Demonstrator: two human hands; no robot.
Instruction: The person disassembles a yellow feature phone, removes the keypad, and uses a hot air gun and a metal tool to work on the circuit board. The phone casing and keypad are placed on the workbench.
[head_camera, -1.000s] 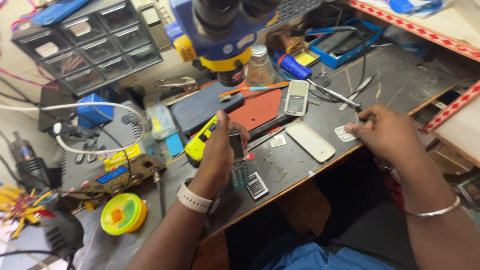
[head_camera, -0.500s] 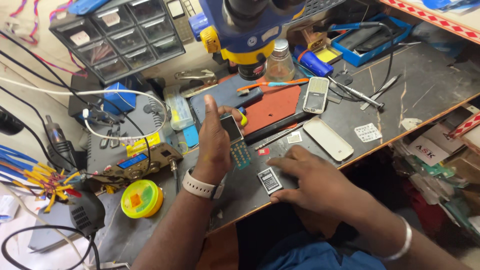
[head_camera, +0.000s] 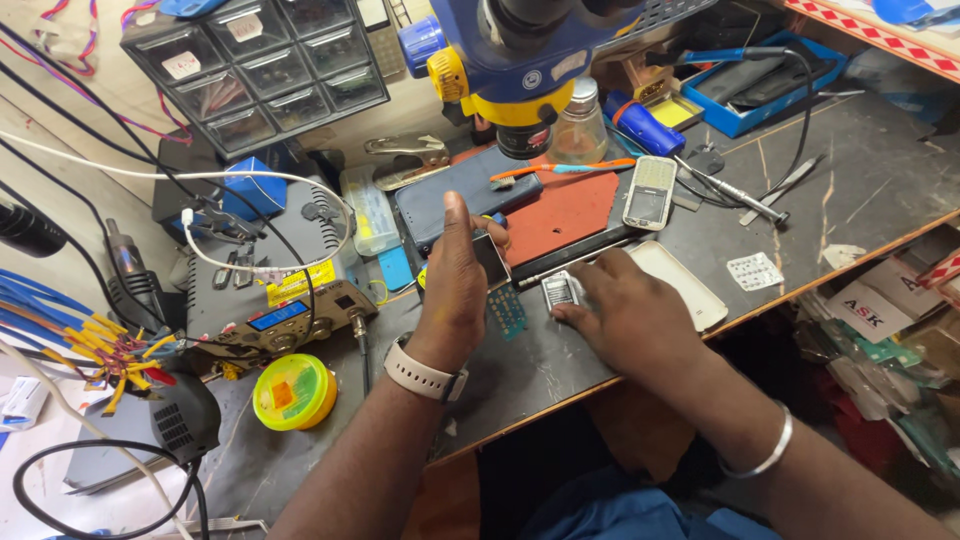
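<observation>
The left hand (head_camera: 455, 290) is closed around a stripped phone (head_camera: 495, 262), holding it upright above the bench (head_camera: 880, 190) near its front edge, the circuit side facing the microscope (head_camera: 520, 60). The right hand (head_camera: 625, 315) lies flat on the bench, its fingertips curled onto a small keypad piece (head_camera: 560, 290) just right of the phone. To do this well, pinch the piece by its edges, keep the phone steady, and avoid touching the contacts.
</observation>
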